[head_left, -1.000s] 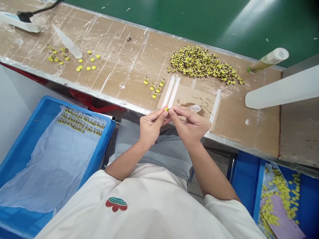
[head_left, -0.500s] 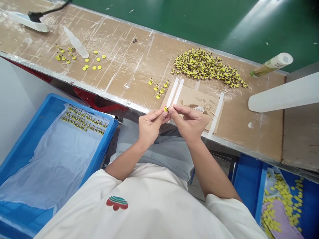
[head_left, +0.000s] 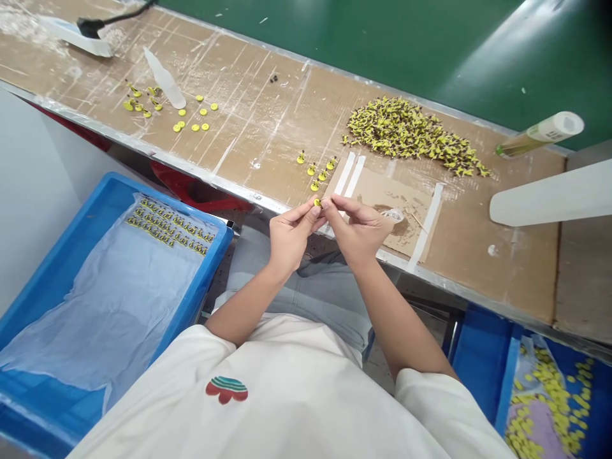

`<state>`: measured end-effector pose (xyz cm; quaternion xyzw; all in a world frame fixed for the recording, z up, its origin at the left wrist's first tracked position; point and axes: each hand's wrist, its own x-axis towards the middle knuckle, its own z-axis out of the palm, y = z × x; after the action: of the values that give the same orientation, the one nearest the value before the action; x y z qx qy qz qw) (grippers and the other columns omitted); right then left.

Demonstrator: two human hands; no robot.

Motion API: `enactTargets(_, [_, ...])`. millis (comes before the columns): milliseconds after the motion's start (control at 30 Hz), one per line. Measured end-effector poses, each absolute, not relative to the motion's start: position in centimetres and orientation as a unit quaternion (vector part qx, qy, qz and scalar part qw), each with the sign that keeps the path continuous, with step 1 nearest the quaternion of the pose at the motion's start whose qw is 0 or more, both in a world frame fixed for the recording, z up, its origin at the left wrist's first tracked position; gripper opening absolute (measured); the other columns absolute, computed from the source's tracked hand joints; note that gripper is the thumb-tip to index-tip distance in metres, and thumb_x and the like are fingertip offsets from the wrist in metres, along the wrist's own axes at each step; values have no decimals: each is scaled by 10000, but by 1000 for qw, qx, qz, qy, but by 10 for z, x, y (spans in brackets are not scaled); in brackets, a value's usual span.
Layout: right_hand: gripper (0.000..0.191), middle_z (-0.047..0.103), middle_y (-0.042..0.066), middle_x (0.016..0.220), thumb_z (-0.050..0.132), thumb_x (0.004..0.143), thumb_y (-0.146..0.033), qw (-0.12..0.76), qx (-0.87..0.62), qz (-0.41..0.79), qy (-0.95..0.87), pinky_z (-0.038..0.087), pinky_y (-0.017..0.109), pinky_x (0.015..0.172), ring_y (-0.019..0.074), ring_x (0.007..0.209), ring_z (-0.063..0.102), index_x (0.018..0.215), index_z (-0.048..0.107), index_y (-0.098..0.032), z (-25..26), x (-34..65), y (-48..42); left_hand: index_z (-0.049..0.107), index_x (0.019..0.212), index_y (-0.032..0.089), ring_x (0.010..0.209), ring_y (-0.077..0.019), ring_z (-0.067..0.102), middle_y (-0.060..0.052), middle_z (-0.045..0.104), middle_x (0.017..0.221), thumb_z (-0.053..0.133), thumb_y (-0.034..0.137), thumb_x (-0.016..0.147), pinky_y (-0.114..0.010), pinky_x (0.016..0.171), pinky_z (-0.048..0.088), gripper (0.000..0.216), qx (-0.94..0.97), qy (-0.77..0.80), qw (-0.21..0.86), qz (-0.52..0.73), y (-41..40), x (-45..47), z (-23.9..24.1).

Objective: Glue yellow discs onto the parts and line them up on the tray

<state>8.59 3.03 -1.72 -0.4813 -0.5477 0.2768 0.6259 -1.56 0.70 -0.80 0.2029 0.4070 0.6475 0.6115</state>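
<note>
Yellow piece (head_left: 317, 202) pinched between tips of left hand (head_left: 291, 239) and right hand (head_left: 358, 234)

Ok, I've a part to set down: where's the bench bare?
Largely bare cardboard: between the yellow discs and five standing figures, and right of the taped card. Crowded: the figure heap behind that card, and around those discs.

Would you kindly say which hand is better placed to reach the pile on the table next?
Probably the right hand: it sits nearer the pile, while the left hand, pinching the yellow piece, would reach across.
</note>
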Motion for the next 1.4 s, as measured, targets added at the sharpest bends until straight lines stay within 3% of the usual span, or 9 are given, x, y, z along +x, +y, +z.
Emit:
enactTargets(433, [187,757,25,882,768,749,-351,597,-492,296,-560,610,364,800,199,800,725,874,752,-213,-18,75,39,769,929,202,1036,-256,679,-40,746,1033,818,334,651,-466,996,523,311,196,423,568,678,12,-23,-16])
enactTargets(667, [252,748,35,878,754,769,-367,645,-503,290,-497,611,342,771,187,785,723,943,718,-189,-19,69,43,731,1040,203,1118,-264,645,-60,710,1145,775,344,719,-409,1004,508,353,181,383,631,650,12,-21,-4])
enactTargets(800, [259,739,29,845,758,759,-382,673,-509,252,-474,598,323,728,178,757,713,921,716,-184,-16,76,51,695,1062,170,1155,-257,626,-90,680,1203,627,412,853,-370,986,511,327,158,363,647,652,13,-28,1])
enactTargets(967, [214,739,25,807,713,792,-386,553,-553,154,-604,533,279,605,148,654,661,906,745,-207,-24,91,58,692,1010,158,1244,-227,562,-92,680,1200,429,424,941,-335,1047,455,380,118,366,624,680,23,-48,-3])
enactTargets(1167, [196,687,9,662,630,852,-378,423,-530,52,-733,489,287,663,154,637,630,922,753,-242,-47,97,67,705,976,144,1250,-237,556,-112,676,1202,365,460,916,-350,1067,438,468,115,341,633,685,28,-62,-7])
enactTargets(1400, [258,696,39,695,590,878,-384,384,-538,19,-750,484,282,695,172,676,640,995,736,-205,-49,96,67,707,962,141,1267,-237,540,-121,657,1236,370,455,888,-338,1077,428,466,115,339,643,677,27,-63,-7])
